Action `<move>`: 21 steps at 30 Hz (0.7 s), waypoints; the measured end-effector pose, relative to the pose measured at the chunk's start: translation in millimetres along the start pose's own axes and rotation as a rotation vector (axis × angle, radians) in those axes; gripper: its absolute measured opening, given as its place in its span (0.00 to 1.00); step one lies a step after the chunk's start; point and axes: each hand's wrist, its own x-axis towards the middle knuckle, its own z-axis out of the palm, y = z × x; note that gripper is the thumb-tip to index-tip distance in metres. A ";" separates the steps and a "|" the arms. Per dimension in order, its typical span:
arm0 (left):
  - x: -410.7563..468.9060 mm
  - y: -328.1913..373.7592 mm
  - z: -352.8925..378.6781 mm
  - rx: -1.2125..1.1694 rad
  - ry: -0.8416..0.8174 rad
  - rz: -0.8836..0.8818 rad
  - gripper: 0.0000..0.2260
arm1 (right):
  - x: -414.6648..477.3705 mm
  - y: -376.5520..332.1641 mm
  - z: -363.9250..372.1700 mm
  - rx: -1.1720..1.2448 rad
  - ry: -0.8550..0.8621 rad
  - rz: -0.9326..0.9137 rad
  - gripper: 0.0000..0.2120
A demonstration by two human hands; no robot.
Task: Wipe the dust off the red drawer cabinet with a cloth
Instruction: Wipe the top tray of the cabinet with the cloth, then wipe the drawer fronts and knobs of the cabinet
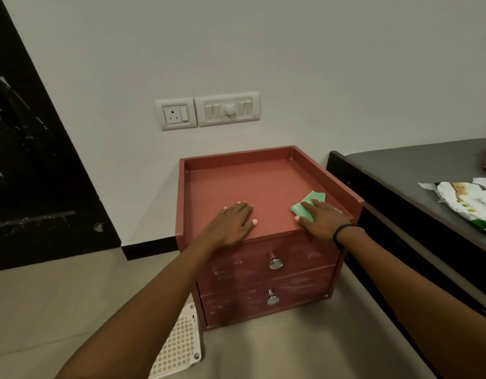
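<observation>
Wiping is on the top panel of the red drawer cabinet (pixel 236 184), near-right corner. Right hand (pixel 322 217) lies flat on the green cloth (pixel 308 205), palm and fingers pressing it onto the surface rather than pinching it; not a clenched grip, just a downward hold so the cloth drags with the hand. Cloth pokes out on the far side of the fingers, close to the raised right lip.

Left hand (pixel 232 222) is empty, spread flat on the top near the front edge, left of centre. Judgement: it braces the cabinet so it doesn't slide on the floor (pixel 45 310) under wiping pressure.

Cabinet sits against the wall (pixel 291 64), below the switch plates (pixel 207 112), just beside the dark bed frame (pixel 386 220) on the right. A wipes pack (pixel 466 199) lies on the bed, a white lattice basket (pixel 179 348) on the floor near the cabinet's left foot.

Progress, as a guess: top looks fairly even. The 2 drawer fronts (pixel 263 280) with chrome knobs (pixel 275 262) show pale dusty streaks, so they look not yet done. Raised lips on 3 sides will trap dust in the corners; cloth edge needs to be pushed into them.
</observation>
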 end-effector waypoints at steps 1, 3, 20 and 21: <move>-2.2 -2.4 -0.3 0.009 -0.007 0.014 0.28 | -0.9 -3.9 1.3 0.001 0.010 0.009 0.31; -6.8 -4.9 -1.6 0.030 -0.026 0.051 0.28 | -7.9 -12.1 7.3 0.007 0.037 0.012 0.30; -22.9 -21.6 -1.7 -0.407 0.166 0.174 0.17 | -67.2 -184.6 139.3 0.557 0.797 -0.090 0.23; -23.5 -22.1 -1.4 -0.425 0.168 0.172 0.17 | -67.5 -191.0 147.9 0.581 0.818 -0.085 0.24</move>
